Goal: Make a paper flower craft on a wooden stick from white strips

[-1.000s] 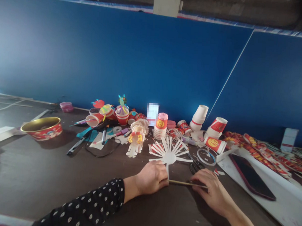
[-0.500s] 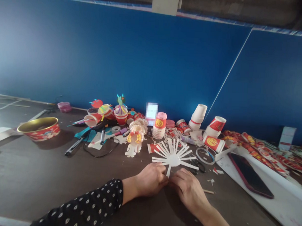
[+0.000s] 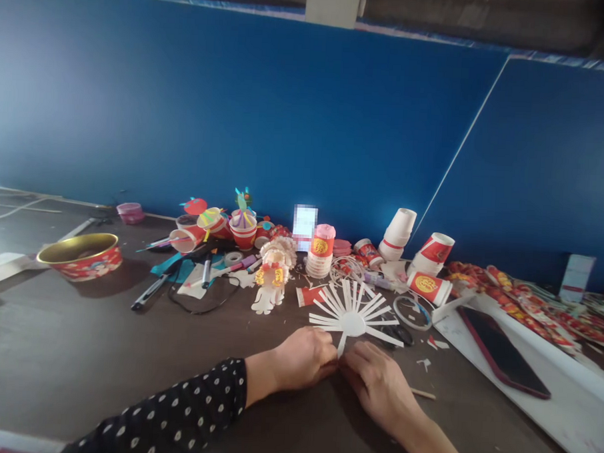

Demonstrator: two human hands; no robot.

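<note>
A paper cup cut into strips (image 3: 352,324) lies splayed like a sunburst around its round white base, printed side not showing. My left hand (image 3: 306,355) is closed by the near end of one strip that points toward me. My right hand (image 3: 378,380) meets it from the other side, its fingers also pinched on that strip's end. The fingertips nearly touch, and the strip's tip is hidden between them. Dark-handled scissors (image 3: 399,332) lie partly under the strips at the right.
White paper figure (image 3: 269,285), stacked paper cups (image 3: 321,254) and more cups (image 3: 398,234) stand behind. At the right a phone (image 3: 504,352) rests in a white tray (image 3: 569,412). A red-and-gold bowl (image 3: 83,264) and a utility knife (image 3: 152,290) are at the left. A small stick (image 3: 423,394) lies near my right hand.
The cut cup has shifted slightly right and turned a little. Both hands stay together at the near strip, with only small finger movement; the whole view has drifted slightly.
</note>
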